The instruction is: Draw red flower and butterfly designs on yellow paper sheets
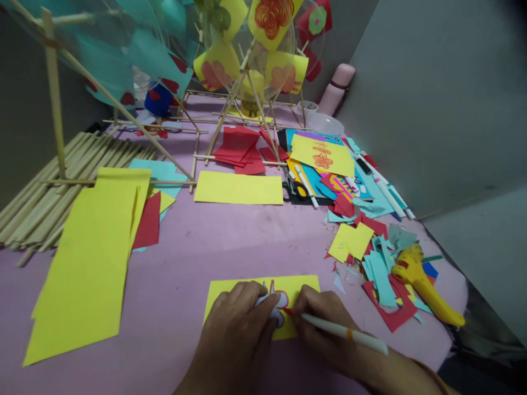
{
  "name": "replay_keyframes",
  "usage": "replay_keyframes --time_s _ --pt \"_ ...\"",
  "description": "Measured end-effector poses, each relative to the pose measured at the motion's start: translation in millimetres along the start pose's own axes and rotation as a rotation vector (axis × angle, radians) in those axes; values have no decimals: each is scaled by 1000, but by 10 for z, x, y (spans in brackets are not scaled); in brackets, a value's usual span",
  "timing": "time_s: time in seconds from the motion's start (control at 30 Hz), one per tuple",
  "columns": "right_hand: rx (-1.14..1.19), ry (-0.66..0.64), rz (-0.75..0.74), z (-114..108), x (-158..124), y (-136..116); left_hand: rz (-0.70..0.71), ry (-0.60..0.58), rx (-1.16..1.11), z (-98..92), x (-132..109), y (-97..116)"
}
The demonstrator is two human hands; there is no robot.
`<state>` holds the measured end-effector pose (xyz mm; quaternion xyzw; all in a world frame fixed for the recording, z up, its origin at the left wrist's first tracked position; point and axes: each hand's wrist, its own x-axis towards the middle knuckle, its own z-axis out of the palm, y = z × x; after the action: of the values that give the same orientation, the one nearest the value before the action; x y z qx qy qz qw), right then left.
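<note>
At the near edge of the table lies a yellow paper (pixel 304 284). On it rests a pale butterfly-shaped cutout (pixel 281 300), partly hidden by my fingers. My left hand (pixel 242 318) presses the cutout down, fingers bent over it. A white felt-tip marker (pixel 346 331) is gripped in my right hand (pixel 319 318), its red tip at the cutout's right side. Red line shows along the cutout's upper edge. The lower part of the paper is covered by my hands.
Yellow sheets (pixel 90 258) and bamboo sticks (pixel 45 192) lie left. A yellow strip (pixel 239 188), scissors (pixel 294 189) and stick frames (pixel 230 109) with decorated paper stand beyond. At right are paper scraps (pixel 381 269), a yellow glue gun (pixel 428 285), markers (pixel 387 192) and a pink bottle (pixel 337 90).
</note>
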<state>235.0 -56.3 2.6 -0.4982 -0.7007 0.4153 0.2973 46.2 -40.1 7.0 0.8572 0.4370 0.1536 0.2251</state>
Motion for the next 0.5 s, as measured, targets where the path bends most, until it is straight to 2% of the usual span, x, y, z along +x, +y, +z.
replay_keyframes --time_s 0.5 --pt "54 40 80 3 1 4 2 28 -2 -4 3 9"
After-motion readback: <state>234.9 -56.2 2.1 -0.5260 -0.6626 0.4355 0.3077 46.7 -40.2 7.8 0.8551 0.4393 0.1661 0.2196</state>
